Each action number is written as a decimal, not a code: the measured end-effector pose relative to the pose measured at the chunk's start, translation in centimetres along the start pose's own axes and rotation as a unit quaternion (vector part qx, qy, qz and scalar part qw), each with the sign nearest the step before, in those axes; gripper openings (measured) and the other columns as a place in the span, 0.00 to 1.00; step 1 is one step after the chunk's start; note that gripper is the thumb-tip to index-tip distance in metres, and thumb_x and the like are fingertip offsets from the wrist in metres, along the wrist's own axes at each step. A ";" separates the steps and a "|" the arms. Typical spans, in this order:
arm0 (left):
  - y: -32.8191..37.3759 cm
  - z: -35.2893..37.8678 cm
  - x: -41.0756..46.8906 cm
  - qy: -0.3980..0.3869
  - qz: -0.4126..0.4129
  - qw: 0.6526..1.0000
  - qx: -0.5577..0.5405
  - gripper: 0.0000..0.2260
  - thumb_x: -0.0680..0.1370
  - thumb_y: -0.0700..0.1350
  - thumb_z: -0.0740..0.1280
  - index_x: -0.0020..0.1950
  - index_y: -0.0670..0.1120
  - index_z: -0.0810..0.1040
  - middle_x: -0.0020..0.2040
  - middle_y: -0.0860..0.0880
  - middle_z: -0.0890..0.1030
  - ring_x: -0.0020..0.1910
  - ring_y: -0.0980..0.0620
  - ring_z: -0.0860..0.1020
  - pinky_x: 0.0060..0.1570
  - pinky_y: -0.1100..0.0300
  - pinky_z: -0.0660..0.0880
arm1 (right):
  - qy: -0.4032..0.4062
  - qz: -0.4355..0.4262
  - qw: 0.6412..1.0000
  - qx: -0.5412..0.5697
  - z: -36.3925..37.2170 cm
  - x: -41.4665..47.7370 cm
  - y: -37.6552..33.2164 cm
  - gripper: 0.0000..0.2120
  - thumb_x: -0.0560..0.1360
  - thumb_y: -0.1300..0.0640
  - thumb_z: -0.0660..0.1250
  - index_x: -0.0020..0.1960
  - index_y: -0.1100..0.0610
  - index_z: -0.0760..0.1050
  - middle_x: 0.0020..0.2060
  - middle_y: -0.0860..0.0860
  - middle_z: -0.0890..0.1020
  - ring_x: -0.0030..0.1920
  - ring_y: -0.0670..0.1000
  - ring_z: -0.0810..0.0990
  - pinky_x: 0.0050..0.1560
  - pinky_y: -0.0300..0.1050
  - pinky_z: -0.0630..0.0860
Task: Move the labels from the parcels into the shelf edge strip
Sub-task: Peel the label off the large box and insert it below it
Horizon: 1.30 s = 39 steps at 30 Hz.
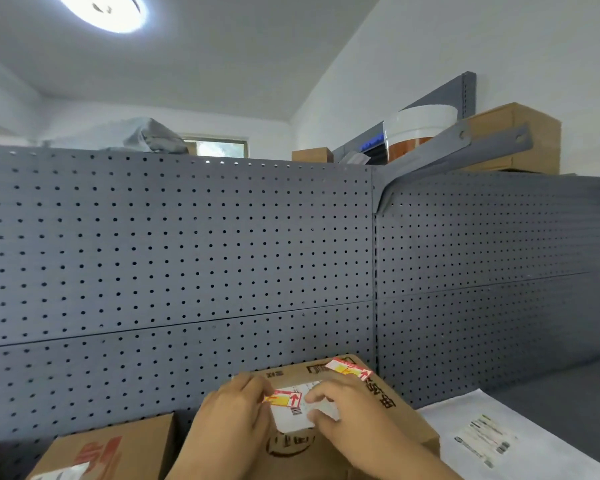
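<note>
1. Early in the task, by the look of it: left hand (pixel 232 415) pinching the red-and-yellow label (pixel 284 399), half peeled off the white shipping sticker (pixel 300 412) on the near cardboard parcel (pixel 388 407).
2. Right hand (pixel 343 407) pressed on the sticker, fingers curled, gripping nothing separate.
3. Second red-and-yellow label (pixel 349 368) still stuck at the parcel's far edge; another parcel (pixel 111 448) near left, a white label showing at its near corner.
4. Shelf edge strip not in view; nothing visibly placed yet.
5. Grey shelf surface, white mailer bag (pixel 499 434) near right.
6. Grey pegboard panels (pixel 187 244) behind; boxes and a white bucket (pixel 418 133) on top; ceiling lamp (pixel 101 10) lit.
</note>
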<state>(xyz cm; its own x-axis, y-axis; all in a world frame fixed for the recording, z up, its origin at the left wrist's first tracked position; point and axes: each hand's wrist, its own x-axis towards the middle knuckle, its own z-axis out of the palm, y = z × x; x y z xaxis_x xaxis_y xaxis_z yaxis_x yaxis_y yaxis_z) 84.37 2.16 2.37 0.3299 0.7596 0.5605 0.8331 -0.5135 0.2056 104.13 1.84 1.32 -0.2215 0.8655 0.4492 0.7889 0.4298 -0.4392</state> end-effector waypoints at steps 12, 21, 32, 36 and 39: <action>-4.0 1.3 5.3 -0.007 0.003 1.000 0.010 0.07 0.80 0.49 0.59 0.55 0.56 0.74 0.53 0.58 0.75 0.50 0.57 0.75 0.50 0.64 0.72 | -0.190 0.042 0.976 -0.100 3.5 9.2 0.7 0.26 0.74 0.36 0.61 0.65 0.51 0.71 0.60 0.54 0.69 0.63 0.55 0.65 0.61 0.53 0.66; -4.2 1.9 5.7 0.006 -0.002 1.000 -0.001 0.06 0.80 0.48 0.59 0.52 0.55 0.74 0.50 0.58 0.75 0.46 0.59 0.76 0.48 0.66 0.72 | -0.241 0.070 0.967 -0.038 2.8 10.8 0.1 0.07 0.75 0.50 0.67 0.50 0.51 0.76 0.55 0.54 0.72 0.59 0.54 0.70 0.58 0.48 0.70; -4.1 1.1 2.8 0.013 -0.008 1.000 0.005 0.05 0.79 0.50 0.60 0.50 0.58 0.74 0.48 0.61 0.75 0.44 0.61 0.75 0.45 0.64 0.75 | -0.054 -0.029 0.998 -0.008 2.4 6.4 -0.1 0.09 0.77 0.57 0.63 0.50 0.43 0.68 0.47 0.44 0.79 0.46 0.45 0.77 0.44 0.46 0.77; -2.1 0.0 1.5 0.031 -0.011 0.999 0.008 0.05 0.79 0.50 0.60 0.50 0.57 0.74 0.48 0.60 0.75 0.45 0.61 0.76 0.46 0.63 0.75 | -0.027 -0.052 0.998 0.008 0.7 4.4 0.1 0.12 0.78 0.55 0.62 0.59 0.43 0.68 0.52 0.42 0.78 0.50 0.43 0.75 0.50 0.41 0.75; 0.2 -0.7 0.2 0.047 -0.005 0.999 0.014 0.05 0.79 0.50 0.60 0.51 0.57 0.75 0.48 0.61 0.75 0.44 0.61 0.75 0.44 0.66 0.72 | 0.010 -0.075 0.997 0.006 -1.0 2.1 0.2 0.08 0.78 0.53 0.62 0.55 0.43 0.73 0.53 0.40 0.78 0.53 0.39 0.72 0.55 0.39 0.74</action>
<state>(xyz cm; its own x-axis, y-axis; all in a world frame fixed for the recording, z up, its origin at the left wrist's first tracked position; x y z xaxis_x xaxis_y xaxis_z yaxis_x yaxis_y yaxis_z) 84.31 1.93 3.09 0.2797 0.7229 0.6319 0.8481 -0.4944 0.1903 104.38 3.52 2.94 -0.3257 0.7860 0.5256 0.7406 0.5576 -0.3750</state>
